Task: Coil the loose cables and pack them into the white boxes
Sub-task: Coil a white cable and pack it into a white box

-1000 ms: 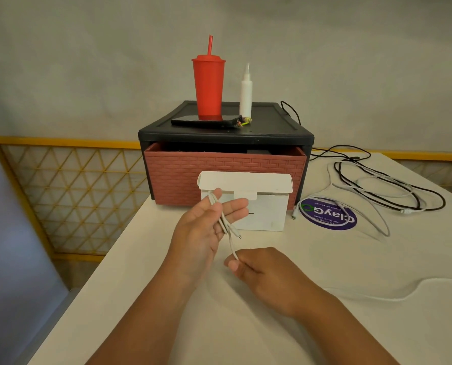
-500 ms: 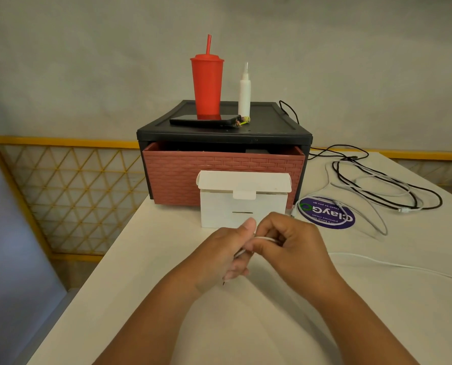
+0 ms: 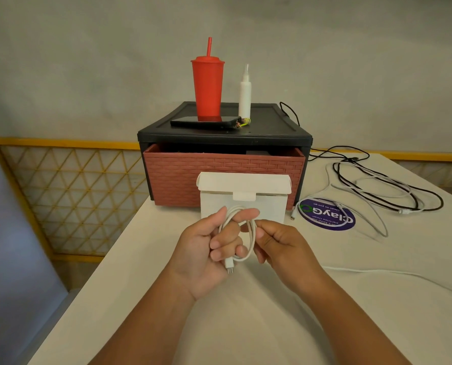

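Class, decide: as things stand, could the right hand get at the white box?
Probably yes, but not freely. Nothing lies between the right hand and the white box just beyond it. That hand pinches the white cable looped round fingers of the left hand, so it would have to let go first.

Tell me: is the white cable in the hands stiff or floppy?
Probably floppy: the white cable loops tightly around fingers of the left hand. Likely light: the right hand merely pinches it. Loops might spring open unheld.
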